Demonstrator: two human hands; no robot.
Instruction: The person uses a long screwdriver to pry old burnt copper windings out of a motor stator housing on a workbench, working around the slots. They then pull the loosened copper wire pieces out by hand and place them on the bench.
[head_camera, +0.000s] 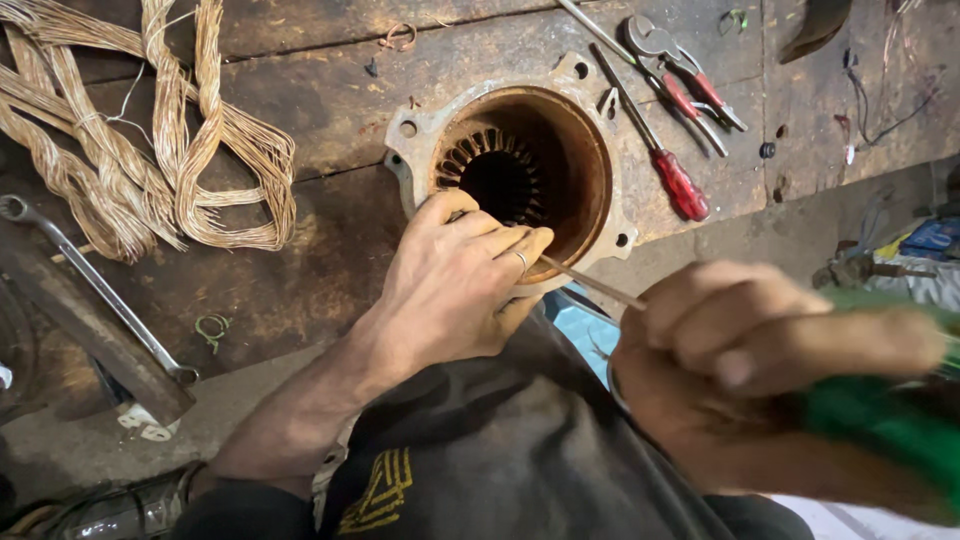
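Here your left hand (455, 285) rests on the rim of the rusty stator (520, 170) on the tabletop (300, 290), fingers curled, holding nothing. Your right hand (740, 350) grips a green-handled screwdriver (880, 420), its shaft reaching the rim.

A rust-orange, grey-rimmed motor housing (520, 165) sat on a dark brown table (310, 90) beside pale copper wire coils (150, 150), red-handled tools (680, 185) and a blurred green handle (880, 420).
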